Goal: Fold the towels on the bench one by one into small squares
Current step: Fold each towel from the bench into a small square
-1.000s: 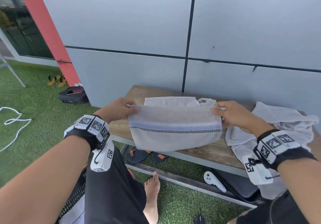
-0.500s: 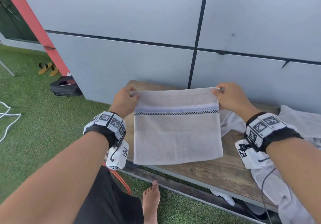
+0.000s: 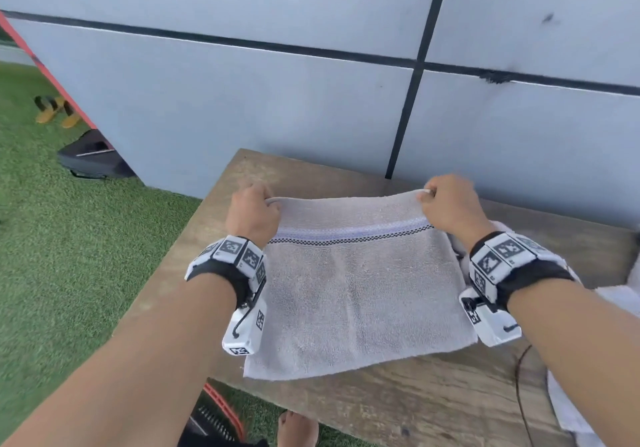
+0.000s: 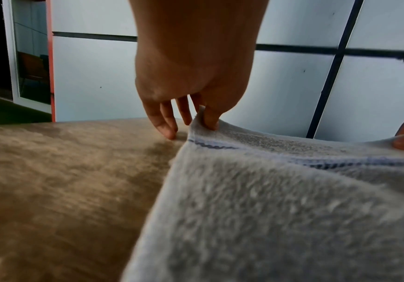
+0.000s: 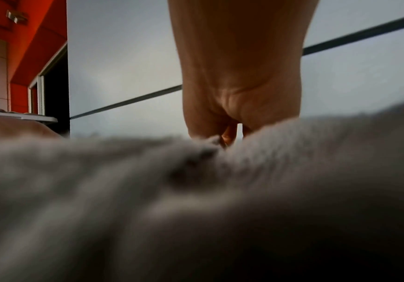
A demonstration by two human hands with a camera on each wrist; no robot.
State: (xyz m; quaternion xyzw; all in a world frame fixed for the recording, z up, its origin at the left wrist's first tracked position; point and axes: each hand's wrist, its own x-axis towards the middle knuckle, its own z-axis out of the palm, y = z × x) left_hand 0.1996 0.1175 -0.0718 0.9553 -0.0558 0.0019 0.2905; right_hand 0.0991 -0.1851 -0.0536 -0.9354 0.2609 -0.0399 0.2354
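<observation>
A grey towel [image 3: 360, 294] with a blue and black checked stripe lies folded on the wooden bench [image 3: 398, 408], its near edge flat and its far edge slightly raised. My left hand [image 3: 254, 212] pinches the far left corner; in the left wrist view the left hand [image 4: 203, 118] grips the towel [image 4: 280, 209] between thumb and fingers. My right hand [image 3: 446, 209] pinches the far right corner. In the right wrist view the right hand [image 5: 230, 131] sinks into blurred towel [image 5: 196, 200] pile.
More pale towels [image 3: 616, 308] lie heaped at the bench's right end. A grey panelled wall [image 3: 311, 100] stands close behind the bench. Green turf [image 3: 69, 256], a black bag [image 3: 93, 159] and sandals [image 3: 55, 110] lie to the left. A bare foot [image 3: 298, 429] shows below the bench edge.
Both hands carried the towel from hanging in the air forward and down, laying it onto the bench top. The grips on the two corners stayed the same.
</observation>
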